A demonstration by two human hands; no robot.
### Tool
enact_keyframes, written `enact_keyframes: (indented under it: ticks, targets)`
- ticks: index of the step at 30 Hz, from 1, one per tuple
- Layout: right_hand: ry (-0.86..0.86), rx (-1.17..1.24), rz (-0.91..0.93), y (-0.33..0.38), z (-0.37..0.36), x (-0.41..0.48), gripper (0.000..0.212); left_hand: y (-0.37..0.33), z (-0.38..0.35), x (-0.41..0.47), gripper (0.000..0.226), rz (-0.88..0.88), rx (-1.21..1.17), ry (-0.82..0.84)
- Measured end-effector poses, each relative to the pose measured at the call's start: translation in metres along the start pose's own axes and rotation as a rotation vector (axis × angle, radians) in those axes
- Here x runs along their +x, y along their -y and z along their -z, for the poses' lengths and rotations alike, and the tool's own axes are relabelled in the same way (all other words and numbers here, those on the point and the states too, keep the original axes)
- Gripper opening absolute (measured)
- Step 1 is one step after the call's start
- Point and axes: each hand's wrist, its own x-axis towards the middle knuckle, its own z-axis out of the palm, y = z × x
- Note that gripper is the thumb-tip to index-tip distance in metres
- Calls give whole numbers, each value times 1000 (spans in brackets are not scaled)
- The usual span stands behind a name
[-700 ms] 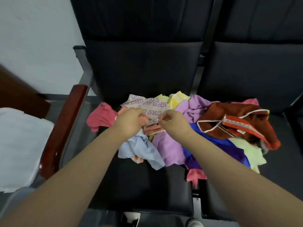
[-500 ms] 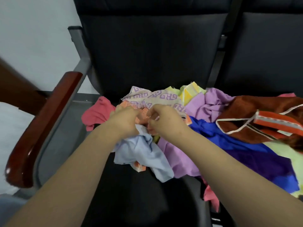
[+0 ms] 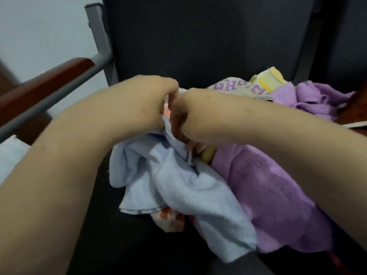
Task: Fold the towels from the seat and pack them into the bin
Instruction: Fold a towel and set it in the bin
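Note:
Close together over the black seat (image 3: 123, 243), my left hand (image 3: 143, 104) and my right hand (image 3: 190, 118) both have curled fingers gripping the top of a light blue towel (image 3: 178, 187). The towel hangs bunched below them. A peach patterned cloth (image 3: 168, 221) shows under its lower edge and between my hands. To the right lie a lilac towel (image 3: 268, 195), a beige towel with purple pattern (image 3: 236, 88) and a yellow striped towel (image 3: 268, 78). No bin is in view.
The dark backrest (image 3: 198, 36) rises behind the pile. A wooden armrest (image 3: 49, 84) on a grey metal frame (image 3: 99, 42) runs along the left. Something white (image 3: 12, 155) lies beyond it at the lower left. A brown towel edge (image 3: 353, 114) sits at far right.
The view has closed in on the pile. My hands have moved closer together, now touching, and have lifted the light blue towel so that it hangs beneath them.

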Motion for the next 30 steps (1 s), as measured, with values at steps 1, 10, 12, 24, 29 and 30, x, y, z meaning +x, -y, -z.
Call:
enact_keyframes:
  ticks: [1,10,12,24,29,30]
  targets:
    - [21,1,-2,0,2,0,17,3,0,-4,37,5,-25,-28]
    - [-25,397,-183,-10,5,-11,16,16,9,-11,25,57,-97,-295]
    - [-31,557,-190,-15,8,-12,22,18,7,-10,27,57,-120,-347]
    - [-172,1263,-58,-16,28,-11,13,34,28,-22,13,182,-364,-742]
    - [-445,1209,-65,-1,42,-23,6,38,40,-34,28,184,-509,-736]
    - [-492,1198,-72,1,44,-26,7,38,43,-37,31,187,-527,-738]
